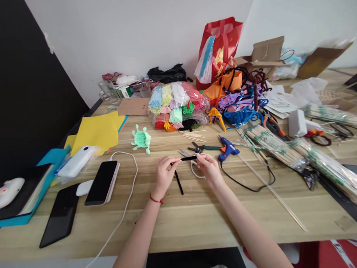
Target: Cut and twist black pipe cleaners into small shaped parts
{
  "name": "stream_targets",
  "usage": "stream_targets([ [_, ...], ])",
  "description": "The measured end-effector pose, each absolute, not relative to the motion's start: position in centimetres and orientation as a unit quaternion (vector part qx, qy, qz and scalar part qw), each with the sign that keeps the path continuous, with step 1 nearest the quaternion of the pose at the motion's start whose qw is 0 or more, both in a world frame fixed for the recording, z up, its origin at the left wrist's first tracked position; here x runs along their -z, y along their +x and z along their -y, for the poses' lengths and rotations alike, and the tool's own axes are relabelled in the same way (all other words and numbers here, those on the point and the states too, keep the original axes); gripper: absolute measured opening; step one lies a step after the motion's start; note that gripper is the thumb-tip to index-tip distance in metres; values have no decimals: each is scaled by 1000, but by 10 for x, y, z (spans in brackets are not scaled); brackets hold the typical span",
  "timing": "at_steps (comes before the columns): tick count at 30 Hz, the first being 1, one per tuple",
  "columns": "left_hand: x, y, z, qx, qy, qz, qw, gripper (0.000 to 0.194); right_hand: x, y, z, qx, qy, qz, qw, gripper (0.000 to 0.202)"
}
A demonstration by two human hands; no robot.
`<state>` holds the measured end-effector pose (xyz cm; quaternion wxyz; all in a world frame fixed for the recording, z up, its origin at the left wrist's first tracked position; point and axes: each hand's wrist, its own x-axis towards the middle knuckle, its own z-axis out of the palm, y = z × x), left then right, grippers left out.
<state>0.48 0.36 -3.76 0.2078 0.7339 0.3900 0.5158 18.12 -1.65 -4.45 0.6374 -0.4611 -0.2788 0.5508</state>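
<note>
Craft workspace, indoors; home or small workshop, can't tell. 1 long pale wood-grain tabletop [205,223] against a plain white wall [128,42]. Signs: clear plastic pack of multicoloured fuzzy craft stems [175,101], blue pistol-shaped plastic glue gun [229,148] with black cord, long thin pale sticks in clear wrapping [275,146], black-and-orange metal pliers [273,125], flat yellow sheets [93,133], open brown cardboard box [267,48]. Supplies cluttered along the back.

White wall [119,34] behind wooden table [184,227]
</note>
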Motion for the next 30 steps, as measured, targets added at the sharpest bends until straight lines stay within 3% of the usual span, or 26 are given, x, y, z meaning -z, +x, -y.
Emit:
stream_targets([
  [10, 36, 7, -1, -521, 697, -404, 283, 9, 44, 182, 15, -551, -467, 283, 632, 35],
  [19, 50, 26, -1, -519, 567, -416, 486, 20, 44, 168, 20, -547, -481, 296, 618, 35],
  [30, 50, 24, -4, -522, 553, -440, 478, 20, 41, 161, 27, -519, -523, 427, 524, 29],
])
